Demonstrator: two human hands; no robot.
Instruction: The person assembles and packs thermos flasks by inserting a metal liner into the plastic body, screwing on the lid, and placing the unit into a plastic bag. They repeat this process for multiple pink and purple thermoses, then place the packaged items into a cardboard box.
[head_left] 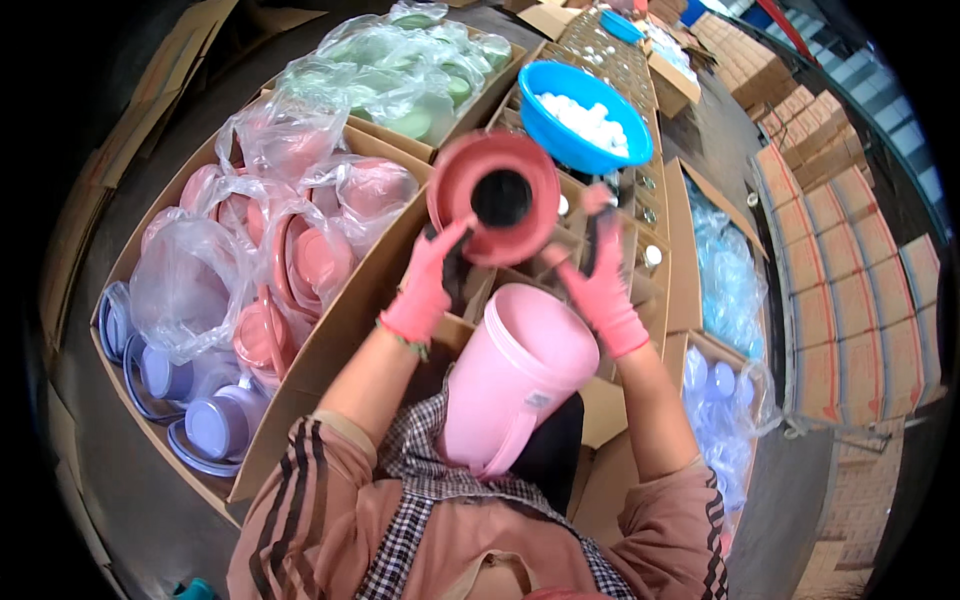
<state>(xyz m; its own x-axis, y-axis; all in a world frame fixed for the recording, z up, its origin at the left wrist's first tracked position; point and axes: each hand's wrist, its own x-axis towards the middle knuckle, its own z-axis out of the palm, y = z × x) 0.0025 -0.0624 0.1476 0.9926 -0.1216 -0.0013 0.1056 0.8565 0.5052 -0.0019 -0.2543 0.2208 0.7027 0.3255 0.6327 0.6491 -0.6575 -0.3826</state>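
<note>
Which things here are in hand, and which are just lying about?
In hand:
- left hand and right hand, both gloved, holding the red lid by its rim
- pink tub propped against the person's body, just below the hands

Lying about:
- blue bowl of white caps
- bagged pink lids in a carton
- purple lids
- bagged green lids

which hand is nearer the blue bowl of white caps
Right. The right hand is just below the blue bowl, fingertips close to its rim. The left hand is farther down-left, gripping the red lid.
</note>
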